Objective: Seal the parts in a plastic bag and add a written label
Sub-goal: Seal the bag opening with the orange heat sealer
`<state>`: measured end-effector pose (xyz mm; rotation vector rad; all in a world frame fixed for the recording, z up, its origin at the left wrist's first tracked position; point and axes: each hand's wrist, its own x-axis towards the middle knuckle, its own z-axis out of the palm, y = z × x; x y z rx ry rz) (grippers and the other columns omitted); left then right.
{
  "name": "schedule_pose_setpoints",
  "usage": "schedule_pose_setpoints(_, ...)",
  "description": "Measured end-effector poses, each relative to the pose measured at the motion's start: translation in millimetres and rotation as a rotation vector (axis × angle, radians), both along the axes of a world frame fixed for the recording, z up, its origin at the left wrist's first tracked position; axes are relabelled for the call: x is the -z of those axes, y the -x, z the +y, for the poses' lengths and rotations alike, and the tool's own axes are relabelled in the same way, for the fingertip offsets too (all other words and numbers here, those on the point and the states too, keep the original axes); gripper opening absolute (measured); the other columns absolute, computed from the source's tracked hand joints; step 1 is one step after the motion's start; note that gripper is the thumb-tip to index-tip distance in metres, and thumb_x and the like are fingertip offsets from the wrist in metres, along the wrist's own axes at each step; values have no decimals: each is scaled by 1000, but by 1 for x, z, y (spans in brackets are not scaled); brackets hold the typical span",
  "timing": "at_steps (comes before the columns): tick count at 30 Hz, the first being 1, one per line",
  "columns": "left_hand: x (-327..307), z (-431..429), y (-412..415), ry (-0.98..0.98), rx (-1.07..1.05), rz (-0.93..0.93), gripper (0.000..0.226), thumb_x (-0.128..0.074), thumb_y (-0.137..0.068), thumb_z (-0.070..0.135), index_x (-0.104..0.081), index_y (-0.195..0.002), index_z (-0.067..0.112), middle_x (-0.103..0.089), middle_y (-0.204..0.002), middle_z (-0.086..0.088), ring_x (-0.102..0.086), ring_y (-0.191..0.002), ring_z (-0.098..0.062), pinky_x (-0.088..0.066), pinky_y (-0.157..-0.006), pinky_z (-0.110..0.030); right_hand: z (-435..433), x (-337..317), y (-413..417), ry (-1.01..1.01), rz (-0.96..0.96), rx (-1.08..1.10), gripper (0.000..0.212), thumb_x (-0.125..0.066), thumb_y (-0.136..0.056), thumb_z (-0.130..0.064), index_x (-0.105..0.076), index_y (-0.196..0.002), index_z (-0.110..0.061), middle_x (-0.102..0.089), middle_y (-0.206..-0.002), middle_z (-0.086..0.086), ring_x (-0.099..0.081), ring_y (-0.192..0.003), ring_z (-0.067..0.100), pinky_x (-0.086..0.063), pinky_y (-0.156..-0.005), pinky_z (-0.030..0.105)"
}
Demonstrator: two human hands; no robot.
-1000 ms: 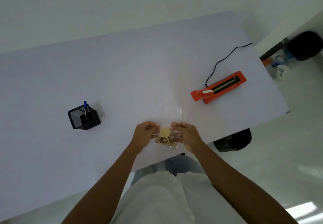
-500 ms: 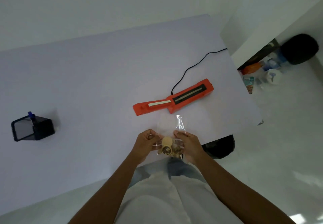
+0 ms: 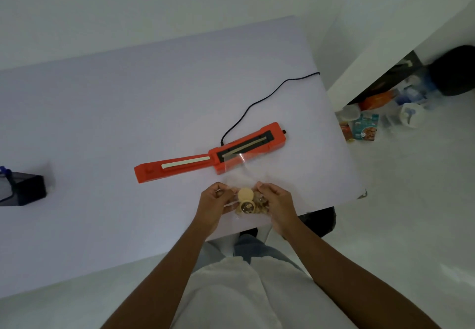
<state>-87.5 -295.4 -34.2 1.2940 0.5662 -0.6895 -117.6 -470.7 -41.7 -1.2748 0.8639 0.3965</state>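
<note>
**Bag of parts held at the sealer's edge**

I see the clear plastic bag (image 3: 241, 182) pinched between both hands just above the near edge of the table (image 3: 128, 113). The parts (image 3: 248, 201), tan and brassy with a round cream disc on top, sit bunched in its lower end between my hands. My left hand (image 3: 214, 204) is closed on the bag's left side, my right hand (image 3: 276, 202) on its right side, fingers curled tight on the film. The bag's open top reaches away from me and lies over the near end of the orange heat sealer (image 3: 210, 158), covering part of its dark sealing strip.

The sealer lies open and flat, its lid arm stretched to the left. Its black cord (image 3: 257, 105) runs off toward the table's far right corner. A black pen holder (image 3: 24, 190) stands well apart at the left edge of view, partly cut off.

The table is plain white against a white wall; blurred clutter (image 3: 380, 118) sits on the pale floor to the right.

Compared with half a second ago, the bag's top now overlaps the sealer, where before it fell short of it
</note>
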Motion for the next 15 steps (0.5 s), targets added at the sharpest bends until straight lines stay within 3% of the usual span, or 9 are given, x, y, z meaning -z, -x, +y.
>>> schedule_pose_setpoints(6,-4,-17,-14,39,-73,48,11,-59,-93,9,-60,-97,-1,-72,-103,-19,-72,-93,-33,-59,-69,-32,-12,-2,-24,113,-52,-6,19,-69,-90,-24,-77,-92,-7,-78,-87,14,-75,-79,31,-63,-66,40)
schedule_pose_setpoints(10,-1,-24,-18,45,-72,78,12,-64,-91,14,-64,-94,2,-72,-105,-19,-70,-98,-35,-58,-83,-45,-25,-3,-34,109,-50,-80,19,-68,-91,-27,-76,-90,-10,-78,-86,9,-75,-76,25,-62,-62,34)
schedule_pose_setpoints(13,-2,-22,-21,-66,-12,82,23,-67,-89,21,-66,-101,2,-74,-103,-12,-71,-96,-29,-58,-85,-46,-33,-2,-46,104,-24,-131,19,-71,-89,-29,-77,-88,-12,-77,-87,9,-74,-78,24,-61,-63,34)
schedule_pose_setpoints(15,-4,-14,-25,-192,14,39,15,-67,-89,21,-68,-96,8,-74,-100,-10,-72,-93,-27,-59,-81,-43,-39,-3,-54,95,-9,-139,19,-72,-88,-28,-77,-88,-10,-76,-87,10,-72,-75,22,-60,-62,32)
